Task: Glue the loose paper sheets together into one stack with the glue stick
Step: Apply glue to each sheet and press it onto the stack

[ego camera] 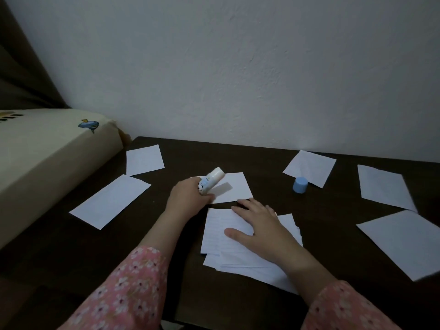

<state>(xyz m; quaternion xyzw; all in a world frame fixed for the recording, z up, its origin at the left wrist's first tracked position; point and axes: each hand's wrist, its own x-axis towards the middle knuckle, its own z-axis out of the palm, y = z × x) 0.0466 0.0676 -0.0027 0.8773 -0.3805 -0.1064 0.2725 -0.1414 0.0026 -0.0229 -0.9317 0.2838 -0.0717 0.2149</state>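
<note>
The dark desk [262,158] carries everything, and the loose sheets are scattered widely across it, which is the first risk: with paper spread to both sides, one could be overlooked and left out of the stack. Two large sheets [404,244] lie well to the right of the right hand's fingers; two more [109,203] lie well to the left of the left hand's fingers, near the cream bedding [47,158], and one sits beyond the right hand's fingertips by the wall.

The stack [250,260] lies under the right hand [259,228], whose fingers [246,206] are spread flat, pressing down and gripping nothing. Its layers are visibly fanned, with edges and corners offset. If the glue sets like this, the stack will likely dry crooked; pressing off-centre could also let the top sheet slide.

A single sheet [231,188] lies just beyond both hands, touching the left hand's fingers. The left hand [190,196] has its fingers curled around the glue stick [212,181], whose far end points up and away over that sheet. Dragging the stick across an unpinned sheet could crumple or shift it, and glue may reach the desk.

The blue cap [300,185] stands apart, beyond and right of the right hand's fingers. Left off too long, the stick could dry out.
</note>
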